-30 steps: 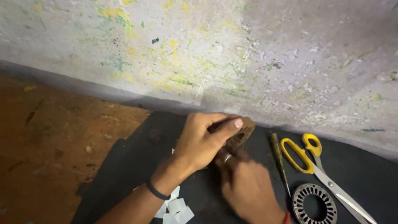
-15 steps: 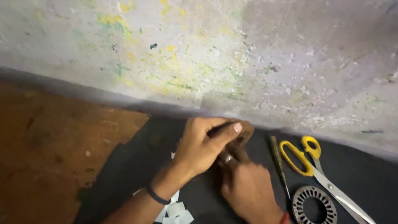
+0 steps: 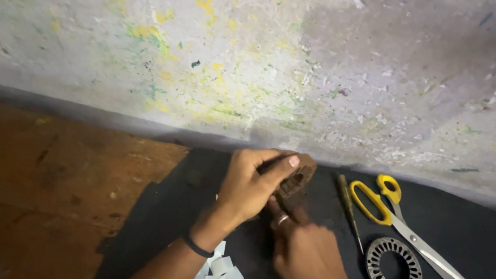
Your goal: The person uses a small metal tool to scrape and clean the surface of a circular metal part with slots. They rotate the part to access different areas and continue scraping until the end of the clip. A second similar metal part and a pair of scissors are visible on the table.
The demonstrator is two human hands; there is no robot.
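My left hand [image 3: 248,187] grips a brown, rusty ring-shaped metal part [image 3: 298,176] and holds it on edge over a black mat [image 3: 176,213], thumb across its top. My right hand [image 3: 309,260] is just below and to the right, fingers pushed up against the part's lower side. A ring shows on one finger. What the right fingertips hold is hidden. A black band circles my left wrist and a red thread my right wrist.
Yellow-handled scissors [image 3: 401,224] and a dark thin tool [image 3: 348,208] lie right of the hands. A slotted metal ring [image 3: 394,268] lies flat near them. Small white paper pieces [image 3: 220,273] sit by my left forearm. Paint-spattered wall [image 3: 258,59] behind; brown floor [image 3: 34,183] to the left.
Both hands stay on the brown part with only small finger shifts. The view has drifted slightly.
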